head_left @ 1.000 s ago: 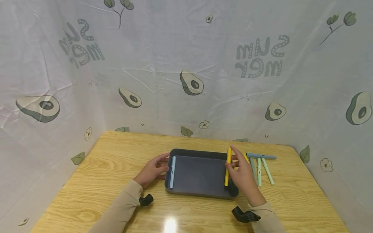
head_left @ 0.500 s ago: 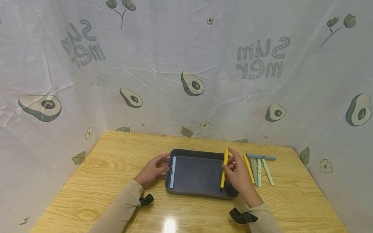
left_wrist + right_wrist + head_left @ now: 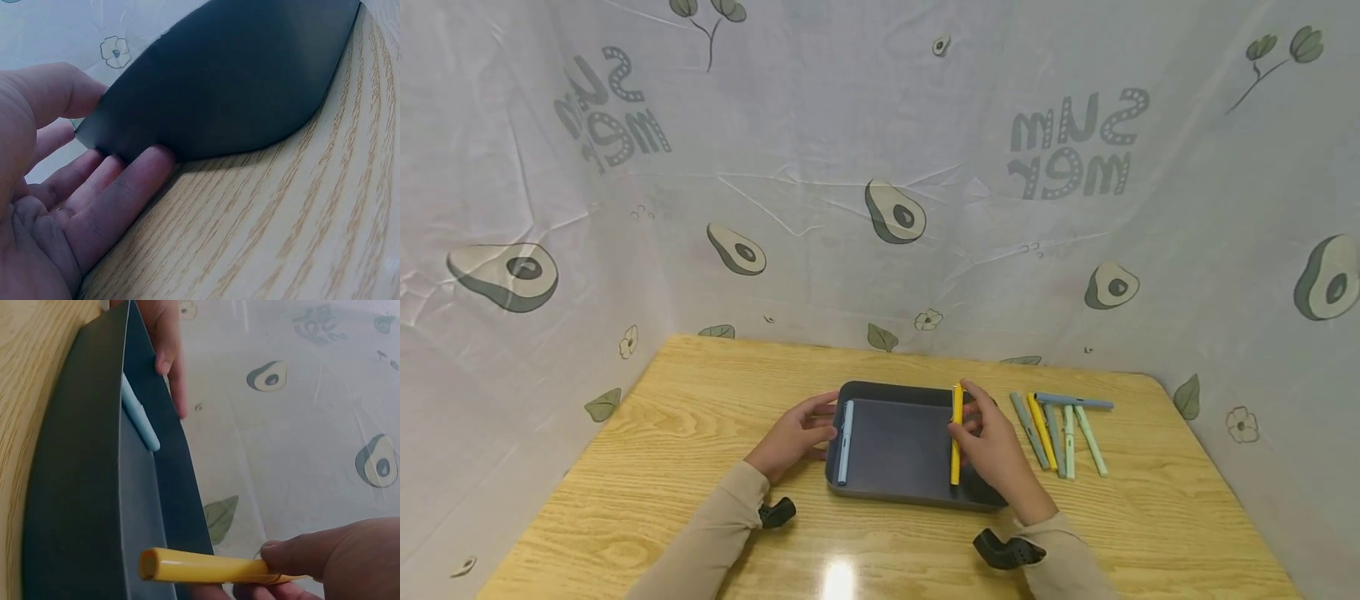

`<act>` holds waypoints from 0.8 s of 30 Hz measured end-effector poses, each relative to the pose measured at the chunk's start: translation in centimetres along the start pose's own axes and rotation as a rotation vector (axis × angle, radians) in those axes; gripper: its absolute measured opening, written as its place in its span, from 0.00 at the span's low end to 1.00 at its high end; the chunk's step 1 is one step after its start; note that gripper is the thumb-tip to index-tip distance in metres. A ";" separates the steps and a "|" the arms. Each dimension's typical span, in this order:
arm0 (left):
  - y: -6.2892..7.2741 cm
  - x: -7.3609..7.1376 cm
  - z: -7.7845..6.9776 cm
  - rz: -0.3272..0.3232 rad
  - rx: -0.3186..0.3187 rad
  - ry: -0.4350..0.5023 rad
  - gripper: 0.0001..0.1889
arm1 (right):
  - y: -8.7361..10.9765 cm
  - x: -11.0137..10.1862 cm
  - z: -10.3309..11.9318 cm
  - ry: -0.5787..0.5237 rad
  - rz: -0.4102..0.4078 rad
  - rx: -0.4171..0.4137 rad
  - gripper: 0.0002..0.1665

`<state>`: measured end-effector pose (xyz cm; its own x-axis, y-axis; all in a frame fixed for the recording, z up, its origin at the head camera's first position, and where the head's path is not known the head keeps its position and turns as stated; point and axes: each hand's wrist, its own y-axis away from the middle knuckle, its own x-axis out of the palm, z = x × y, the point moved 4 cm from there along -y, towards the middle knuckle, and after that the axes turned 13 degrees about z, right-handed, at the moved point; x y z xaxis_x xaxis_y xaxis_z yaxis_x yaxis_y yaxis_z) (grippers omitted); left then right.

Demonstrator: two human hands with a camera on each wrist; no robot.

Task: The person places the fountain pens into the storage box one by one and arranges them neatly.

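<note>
Pale cloth (image 3: 820, 117) (creased, avocado-printed) hangs behind a wooden table (image 3: 677, 433).

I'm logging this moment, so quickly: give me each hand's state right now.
Left hand: closed, holding the dark gray tray by its wall.
Right hand: closed, holding a yellow pen.

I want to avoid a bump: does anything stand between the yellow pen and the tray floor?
Nothing visible does. The yellow pen, in the right hand, is over the bare floor of the tray; the light blue pen lies apart, at the tray's left. The hand hides part of the tray's right side.
</note>
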<state>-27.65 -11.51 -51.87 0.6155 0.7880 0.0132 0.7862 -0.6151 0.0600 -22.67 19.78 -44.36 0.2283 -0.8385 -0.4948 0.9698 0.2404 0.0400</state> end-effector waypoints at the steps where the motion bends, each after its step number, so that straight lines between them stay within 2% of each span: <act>1: 0.0 0.0 0.0 0.002 0.002 0.001 0.35 | -0.2 0.3 0.1 0.000 0.006 0.005 0.44; 14: 0.1 -0.2 0.3 0.002 0.005 0.013 0.34 | -2.5 5.1 0.4 -0.003 0.090 0.041 0.43; 24: 0.0 -0.1 0.1 -0.003 0.003 0.012 0.34 | -4.0 7.3 0.9 0.014 0.120 0.118 0.41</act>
<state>-27.73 -11.63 -51.99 0.6124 0.7902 0.0250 0.7883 -0.6127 0.0567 -24.80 12.28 -47.38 0.3423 -0.8003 -0.4924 0.9393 0.2783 0.2006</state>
